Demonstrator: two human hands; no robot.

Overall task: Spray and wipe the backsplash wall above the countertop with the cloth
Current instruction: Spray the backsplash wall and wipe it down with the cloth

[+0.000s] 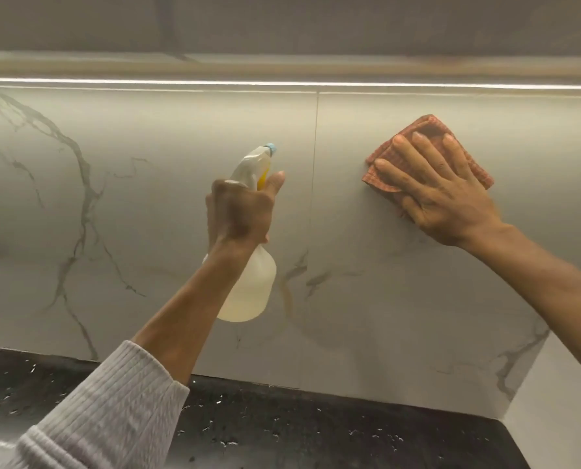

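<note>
Our left hand (240, 211) is gripping the bottle (248, 289), nozzle aimed at the wall (167, 204). Our right hand (448, 198) is lying flat, pressing the cloth (384, 157) there for wiping.

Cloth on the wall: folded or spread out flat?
Folded. The orange cloth shows layered edges at its left corner and sits as a compact pad under the flat right hand on the backsplash.

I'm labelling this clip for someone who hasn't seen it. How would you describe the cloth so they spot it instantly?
Start at the pale marble-veined backsplash above the black speckled countertop. Right of the vertical tile seam, the right hand presses flat on the wall. Under it lies the cloth: folded, reddish-orange, the only coloured fabric there.
</note>
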